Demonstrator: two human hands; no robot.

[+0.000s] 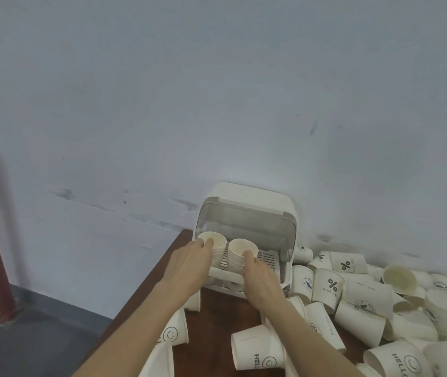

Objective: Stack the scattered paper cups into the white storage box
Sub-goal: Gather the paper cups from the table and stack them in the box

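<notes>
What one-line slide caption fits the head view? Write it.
Left hand and right hand each grip a cup stack in the white storage box.

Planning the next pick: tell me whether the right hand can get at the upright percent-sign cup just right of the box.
Probably yes. The right hand grips the right cup stack in the white storage box; once it lets go, the percent-sign cup stands unobstructed nearby.

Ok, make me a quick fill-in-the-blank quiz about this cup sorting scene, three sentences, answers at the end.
1. The white storage box stands with its lid ____.
2. Inside it stand ____ stacks of cups: the left hand holds the left stack and the right hand holds the right stack.
3. Most loose cups lie on the table to the ____ of the box.

Answers: open; two; right
</notes>
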